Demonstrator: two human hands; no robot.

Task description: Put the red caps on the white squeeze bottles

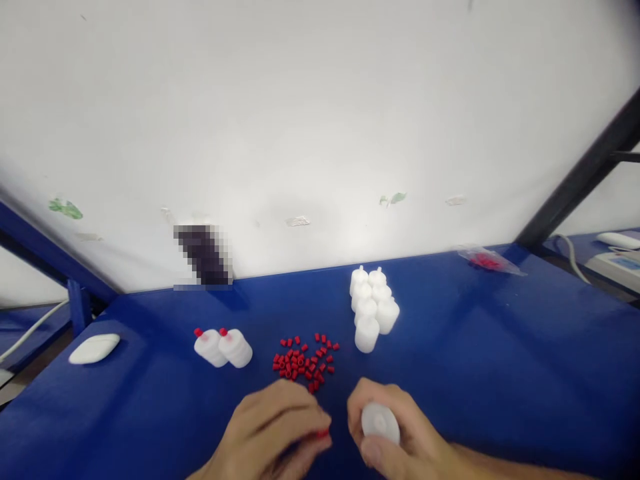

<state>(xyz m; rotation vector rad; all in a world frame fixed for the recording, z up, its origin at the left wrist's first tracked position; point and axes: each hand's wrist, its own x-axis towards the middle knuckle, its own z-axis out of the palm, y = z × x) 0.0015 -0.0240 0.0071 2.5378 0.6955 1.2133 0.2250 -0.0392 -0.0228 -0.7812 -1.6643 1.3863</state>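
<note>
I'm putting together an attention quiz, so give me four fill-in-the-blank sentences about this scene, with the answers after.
The loose caps on the table are colored ____. The held bottle is in the person's ____ hand. The number of bottles with caps on is ____. From this view, the plastic bag lies to the ____ of the larger bottle group.

red; right; two; right

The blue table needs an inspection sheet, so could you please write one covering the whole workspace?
Surface: blue table, some glare.
Job's things: loose caps mid-table, red; red-capped bottles to their left; white bottles to their right.
Clutter: mouse-shaped object, far left; bag of red pieces, back right.
Hands: left hand pinches a small red piece; right hand grips a translucent bottle.
Cables: pale cables beyond both sides.
Surroundings: white wall with tape scraps.
</note>
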